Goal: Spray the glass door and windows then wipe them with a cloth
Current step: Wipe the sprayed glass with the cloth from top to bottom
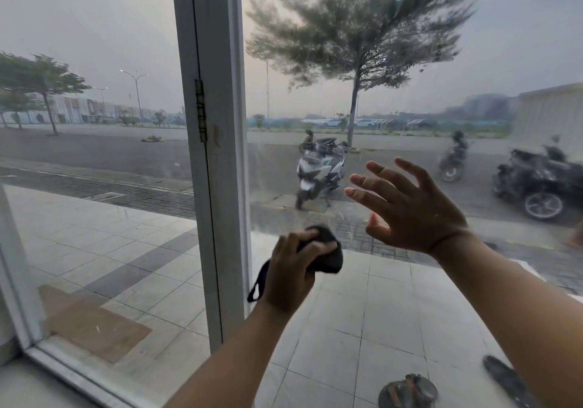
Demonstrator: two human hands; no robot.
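A bunched black cloth [328, 254] is pressed against the right glass pane [410, 92], gripped by my left hand [291, 273]. A loop of the cloth hangs down left of that hand. My right hand [410, 208] is raised just right of the cloth, fingers spread wide, palm toward the glass and holding nothing. The pane shows streaks and droplets high up near the tree. A white frame post [214, 155] with a hinge separates this pane from the left glass pane [94, 123]. No spray bottle is in view.
Outside the glass lie a tiled terrace, a brown doormat [94, 328], sandals [407, 392] at the bottom right, parked scooters [318, 167] and a road. The white bottom frame rail [79, 379] runs along the lower left.
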